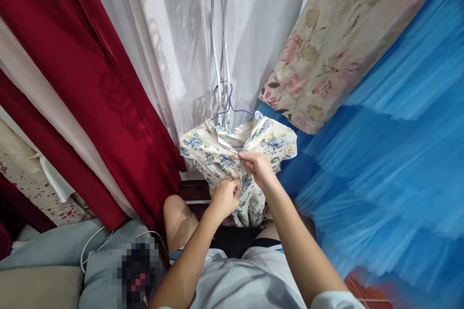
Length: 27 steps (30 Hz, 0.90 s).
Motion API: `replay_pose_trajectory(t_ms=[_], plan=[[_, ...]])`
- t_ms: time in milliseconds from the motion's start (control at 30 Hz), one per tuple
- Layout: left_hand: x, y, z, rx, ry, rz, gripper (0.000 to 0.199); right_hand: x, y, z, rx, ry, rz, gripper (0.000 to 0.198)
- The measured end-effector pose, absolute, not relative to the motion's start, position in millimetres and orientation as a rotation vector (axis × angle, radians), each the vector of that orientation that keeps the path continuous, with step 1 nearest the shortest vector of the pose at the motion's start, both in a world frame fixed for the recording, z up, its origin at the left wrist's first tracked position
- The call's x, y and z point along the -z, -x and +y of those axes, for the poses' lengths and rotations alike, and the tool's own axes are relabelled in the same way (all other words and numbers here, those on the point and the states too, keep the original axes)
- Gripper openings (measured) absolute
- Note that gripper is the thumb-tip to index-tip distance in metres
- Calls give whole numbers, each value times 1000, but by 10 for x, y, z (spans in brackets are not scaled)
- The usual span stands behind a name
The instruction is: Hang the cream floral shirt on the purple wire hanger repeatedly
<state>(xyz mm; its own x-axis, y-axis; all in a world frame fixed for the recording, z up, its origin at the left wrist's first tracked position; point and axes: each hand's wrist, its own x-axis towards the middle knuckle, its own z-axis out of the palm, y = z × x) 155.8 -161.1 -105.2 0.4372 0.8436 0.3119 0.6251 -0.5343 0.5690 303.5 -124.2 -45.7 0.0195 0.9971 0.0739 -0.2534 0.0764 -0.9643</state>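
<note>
Left hand [225, 197] and right hand [258, 166] pinch placket of blue-floral white cotton garment [217, 154] on purple wire hanger [230, 104]; keep edges aligned, fabric taut.

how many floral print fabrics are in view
2, perhaps more hidden. The blue-flowered garment hangs on a purple hanger at centre, pinched by the left hand and right hand. The pink-flowered cloth hangs upper right.
</note>
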Motion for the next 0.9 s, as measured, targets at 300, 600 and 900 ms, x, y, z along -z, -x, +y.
replay_pose_trajectory(t_ms=[300,600,900], plan=[[1054,-1520,-1631,-563,-2418,1244,23,-261,-2977,-798,-1081,849,-1111,21],[-3,-1354,-950,-1608,-2144,968,28,-197,-2950,-1017,-844,938,-1364,20],[-253,-1383,-692,-1816,-2217,924,21,146,-2867,-951,-770,1071,-1333,22]])
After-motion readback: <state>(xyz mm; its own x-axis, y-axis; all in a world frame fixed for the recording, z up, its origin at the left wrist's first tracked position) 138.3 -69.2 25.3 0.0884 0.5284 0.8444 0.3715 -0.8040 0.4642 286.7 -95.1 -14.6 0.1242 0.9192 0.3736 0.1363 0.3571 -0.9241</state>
